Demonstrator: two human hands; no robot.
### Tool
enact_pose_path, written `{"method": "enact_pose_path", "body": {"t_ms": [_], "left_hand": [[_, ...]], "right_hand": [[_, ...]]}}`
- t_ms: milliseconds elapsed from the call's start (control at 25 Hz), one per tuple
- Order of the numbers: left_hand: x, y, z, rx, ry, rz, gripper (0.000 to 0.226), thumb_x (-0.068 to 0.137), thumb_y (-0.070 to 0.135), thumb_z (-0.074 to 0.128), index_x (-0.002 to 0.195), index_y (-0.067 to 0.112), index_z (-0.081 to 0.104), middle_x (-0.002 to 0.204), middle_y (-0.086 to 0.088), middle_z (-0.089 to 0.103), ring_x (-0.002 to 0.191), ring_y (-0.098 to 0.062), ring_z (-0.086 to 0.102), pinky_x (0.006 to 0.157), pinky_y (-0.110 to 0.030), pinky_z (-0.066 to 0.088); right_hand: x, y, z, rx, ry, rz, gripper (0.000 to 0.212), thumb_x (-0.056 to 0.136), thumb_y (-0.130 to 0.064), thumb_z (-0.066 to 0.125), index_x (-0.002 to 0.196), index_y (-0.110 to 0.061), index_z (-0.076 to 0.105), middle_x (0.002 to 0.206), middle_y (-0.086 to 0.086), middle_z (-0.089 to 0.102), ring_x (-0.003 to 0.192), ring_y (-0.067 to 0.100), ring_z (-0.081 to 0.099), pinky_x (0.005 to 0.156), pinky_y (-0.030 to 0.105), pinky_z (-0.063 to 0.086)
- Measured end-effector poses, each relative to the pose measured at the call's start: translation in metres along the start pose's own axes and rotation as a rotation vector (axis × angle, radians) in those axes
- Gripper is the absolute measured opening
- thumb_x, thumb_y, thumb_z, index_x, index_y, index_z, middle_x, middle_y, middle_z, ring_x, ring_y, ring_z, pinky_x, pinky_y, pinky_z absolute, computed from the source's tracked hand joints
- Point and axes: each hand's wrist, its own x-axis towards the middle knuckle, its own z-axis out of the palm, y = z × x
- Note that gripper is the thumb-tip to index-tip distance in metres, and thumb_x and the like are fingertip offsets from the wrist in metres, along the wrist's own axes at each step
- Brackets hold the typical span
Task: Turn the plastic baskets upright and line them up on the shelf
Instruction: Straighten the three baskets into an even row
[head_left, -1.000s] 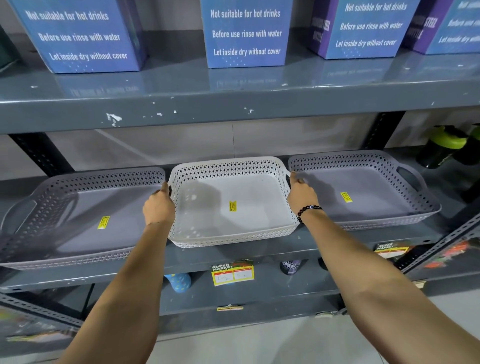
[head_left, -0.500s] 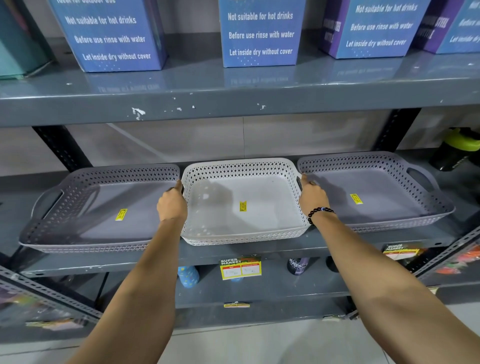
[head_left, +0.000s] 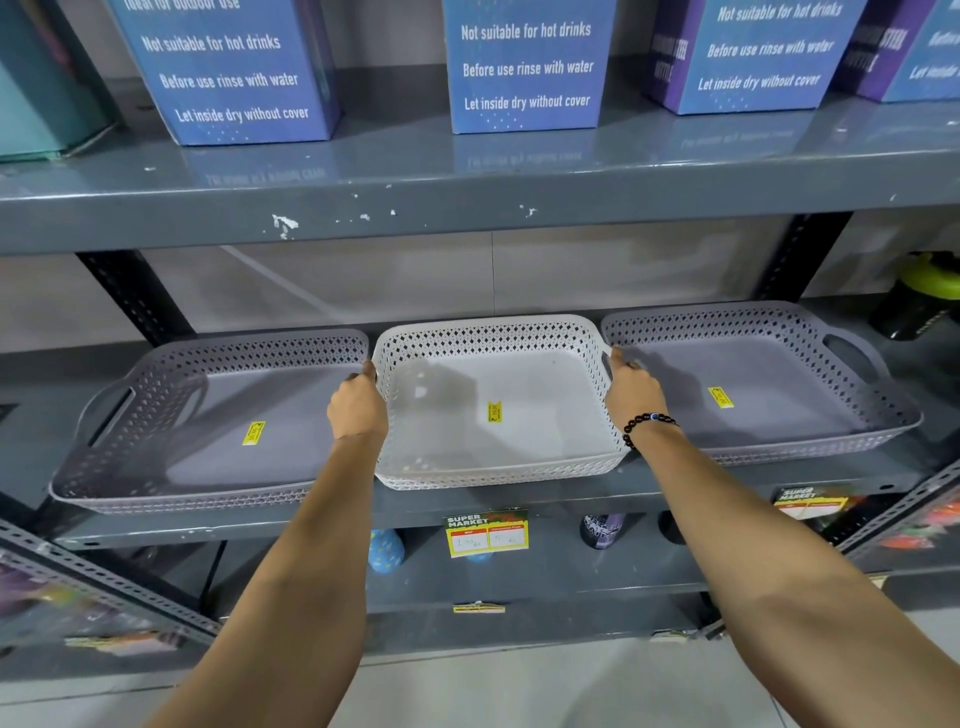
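Observation:
Three shallow perforated plastic baskets stand upright in a row on the grey middle shelf (head_left: 519, 501). The white basket (head_left: 498, 364) is in the middle, a grey basket (head_left: 171, 415) to its left and another grey basket (head_left: 810, 374) to its right. Each has a yellow sticker inside. My left hand (head_left: 357, 405) grips the white basket's left side handle. My right hand (head_left: 631, 387), with a dark bead bracelet on the wrist, grips its right side handle. The white basket's front edge sits close to the shelf's front edge.
Blue printed boxes (head_left: 524, 67) stand on the shelf above. A black bottle with a green lid (head_left: 919, 296) is at the far right of the middle shelf. Price tags (head_left: 485, 532) hang on the shelf edge, with bottles on the shelf below.
The view has shifted slightly, so the shelf appears further right. Both hands stay on the white basket's sides; the baskets have hardly moved.

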Motion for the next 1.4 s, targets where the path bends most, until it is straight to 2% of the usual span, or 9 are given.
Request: {"method": "enact_pose_path", "body": {"t_ms": [480,1400], "left_hand": [[-0.008,-0.001,-0.001,-0.016,0.018,-0.017,0.056,0.088,-0.011,0.035,0.14,0.01,0.041,0.109,-0.024,0.064,0.099,-0.04,0.061,0.077,-0.043,0.05],[-0.011,-0.008,-0.001,0.009,0.022,0.031,0.056,0.089,-0.01,0.036,0.142,0.008,0.037,0.107,-0.027,0.064,0.095,-0.042,0.062,0.075,-0.044,0.051]], "right_hand": [[-0.007,0.001,-0.005,0.016,-0.021,-0.011,0.063,0.091,0.006,0.036,0.149,-0.003,0.012,0.118,0.025,0.06,0.107,0.035,0.06,0.087,0.042,0.05],[-0.016,-0.003,-0.006,0.046,-0.021,0.031,0.063,0.09,0.008,0.034,0.149,-0.003,0.014,0.113,0.024,0.064,0.101,0.034,0.064,0.081,0.04,0.052]]}}
